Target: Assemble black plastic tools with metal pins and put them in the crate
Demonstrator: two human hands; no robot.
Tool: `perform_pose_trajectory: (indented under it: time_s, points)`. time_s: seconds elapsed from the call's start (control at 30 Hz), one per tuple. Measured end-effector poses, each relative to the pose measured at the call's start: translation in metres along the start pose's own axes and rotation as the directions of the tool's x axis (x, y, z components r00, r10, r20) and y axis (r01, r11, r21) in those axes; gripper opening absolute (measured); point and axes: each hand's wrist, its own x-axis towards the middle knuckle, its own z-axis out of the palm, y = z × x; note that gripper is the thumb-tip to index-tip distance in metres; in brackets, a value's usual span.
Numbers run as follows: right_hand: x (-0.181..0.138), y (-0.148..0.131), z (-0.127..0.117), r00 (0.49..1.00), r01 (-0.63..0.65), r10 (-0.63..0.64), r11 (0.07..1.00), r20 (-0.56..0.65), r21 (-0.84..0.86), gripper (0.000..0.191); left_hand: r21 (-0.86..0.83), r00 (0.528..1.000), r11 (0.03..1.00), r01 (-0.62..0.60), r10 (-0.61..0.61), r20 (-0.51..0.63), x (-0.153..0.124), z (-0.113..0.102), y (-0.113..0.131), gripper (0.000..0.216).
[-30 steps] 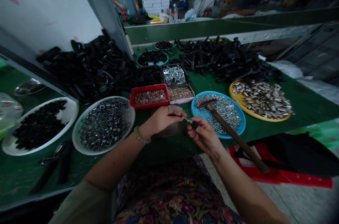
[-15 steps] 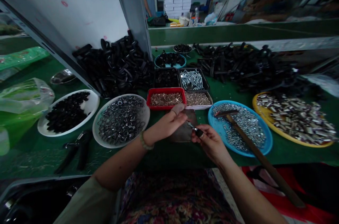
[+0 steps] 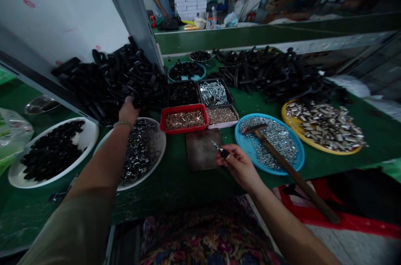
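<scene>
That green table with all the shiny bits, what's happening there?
Someone's right hand holds a little black-and-silver piece in its fingers, near a flat plate. The left hand is at the edge of a pile of black parts. A hammer lies across the blue tray, held by nobody.

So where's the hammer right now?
In the head view, the hammer lies to the right of the right hand, across the blue tray of small metal pieces, its wooden handle sticking out.
</scene>
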Motion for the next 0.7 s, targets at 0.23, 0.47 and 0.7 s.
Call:
perform_pose_trajectory:
  time_s: [0.23,0.47,0.7]
  points:
    - [-0.004,-0.012,0.004,0.962,0.270,-0.223,0.711,0.156,-0.650,0.022,-0.343,0.883,0.913,0.220,-0.038,0.467,-0.100,0.025,0.033,0.054]
    - [-0.019,-0.021,0.019,0.841,0.528,-0.292,0.254,0.456,-0.811,0.036,-0.438,0.586,0.631,0.640,-0.031,0.810,-0.208,0.052,0.041,0.063]
    - [-0.038,-0.014,0.023,0.896,0.436,-0.294,0.457,0.331,-0.775,0.029,-0.464,0.603,0.584,0.666,-0.055,0.796,-0.236,0.073,0.053,0.044]
